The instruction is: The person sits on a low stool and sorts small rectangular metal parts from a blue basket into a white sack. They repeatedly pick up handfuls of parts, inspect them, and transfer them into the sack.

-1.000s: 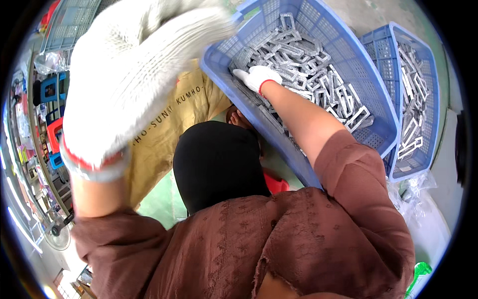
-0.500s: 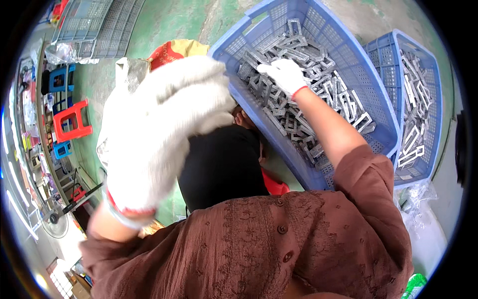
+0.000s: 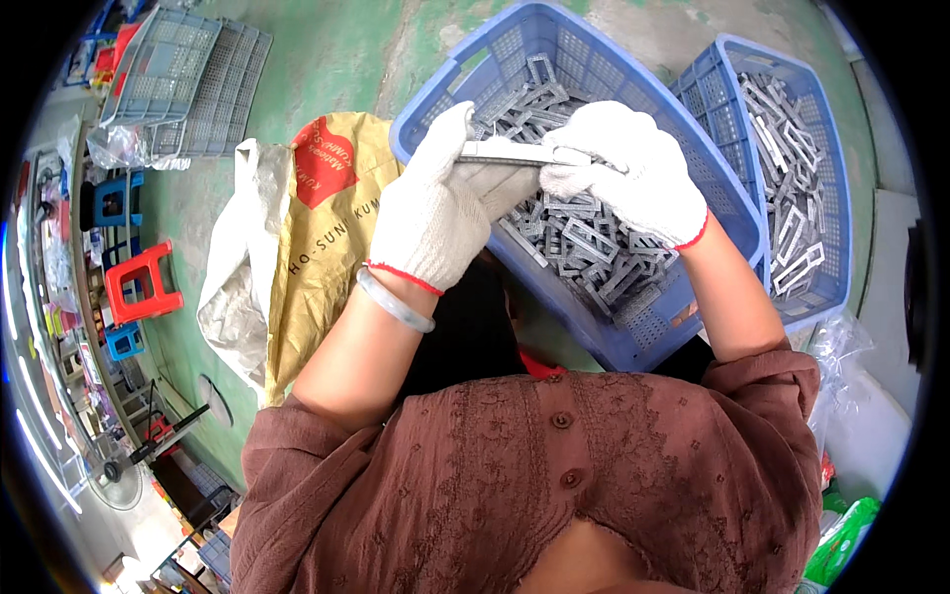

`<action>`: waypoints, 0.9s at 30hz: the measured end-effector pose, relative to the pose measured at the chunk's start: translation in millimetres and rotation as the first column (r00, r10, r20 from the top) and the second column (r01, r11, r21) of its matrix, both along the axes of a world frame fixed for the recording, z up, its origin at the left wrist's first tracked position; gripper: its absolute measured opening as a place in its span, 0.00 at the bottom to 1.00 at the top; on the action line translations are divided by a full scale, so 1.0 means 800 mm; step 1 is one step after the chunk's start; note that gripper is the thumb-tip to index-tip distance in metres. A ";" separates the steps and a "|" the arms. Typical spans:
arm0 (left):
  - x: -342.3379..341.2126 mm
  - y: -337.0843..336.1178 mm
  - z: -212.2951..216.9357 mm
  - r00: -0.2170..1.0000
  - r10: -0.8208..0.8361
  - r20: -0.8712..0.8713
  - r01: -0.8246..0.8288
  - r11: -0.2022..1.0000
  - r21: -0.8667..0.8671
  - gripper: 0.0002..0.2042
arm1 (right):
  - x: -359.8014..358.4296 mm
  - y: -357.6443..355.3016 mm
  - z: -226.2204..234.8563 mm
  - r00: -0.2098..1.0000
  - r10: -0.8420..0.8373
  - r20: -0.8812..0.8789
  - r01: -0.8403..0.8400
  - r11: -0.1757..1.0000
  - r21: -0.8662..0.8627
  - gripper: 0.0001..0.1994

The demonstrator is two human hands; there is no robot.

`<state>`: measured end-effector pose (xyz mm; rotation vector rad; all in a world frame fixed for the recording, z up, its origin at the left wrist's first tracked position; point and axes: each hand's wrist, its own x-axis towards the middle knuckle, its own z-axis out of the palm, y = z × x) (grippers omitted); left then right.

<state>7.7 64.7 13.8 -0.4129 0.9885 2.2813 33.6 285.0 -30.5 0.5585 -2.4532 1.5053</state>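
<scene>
A slim grey metal frame piece [image 3: 510, 151], seen nearly edge-on, spans the gap between my two white-gloved hands. My left hand [image 3: 427, 213] grips its left end, thumb uppermost and fingers running behind it. The other end is pinched by my right hand [image 3: 633, 176], whose fingers are curled. Both hands are above a blue plastic basket [image 3: 648, 342] holding many loose rectangular metal frames [image 3: 591, 243]. Part of that pile is hidden by my gloves.
A second blue basket [image 3: 839, 213] with similar frames stands to the right. A gold and white sack [image 3: 332, 238] lies left of my left forearm. Farther left are a red stool [image 3: 144, 282] and grey crates [image 3: 188, 84]. Clear plastic wrap [image 3: 841, 366] lies by the second basket.
My left hand has swung right from over the sack to meet my right hand. My right hand has lifted off the pile, and a metal frame piece now shows between them.
</scene>
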 end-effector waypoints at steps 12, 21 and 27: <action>-0.002 -0.014 0.011 0.980 0.038 -0.194 0.025 0.950 0.311 0.16 | 0.019 -0.039 0.032 0.922 0.077 0.379 0.103 0.896 -0.432 0.30; -0.005 -0.013 0.023 0.967 0.148 -0.206 -0.054 0.914 0.403 0.15 | 0.008 -0.062 0.031 0.981 -0.010 0.193 0.056 0.970 -0.236 0.44; -0.018 -0.030 0.019 0.940 0.273 -0.202 -0.220 0.943 0.251 0.13 | -0.047 -0.023 -0.068 0.803 -0.069 0.592 -0.035 0.986 0.162 0.42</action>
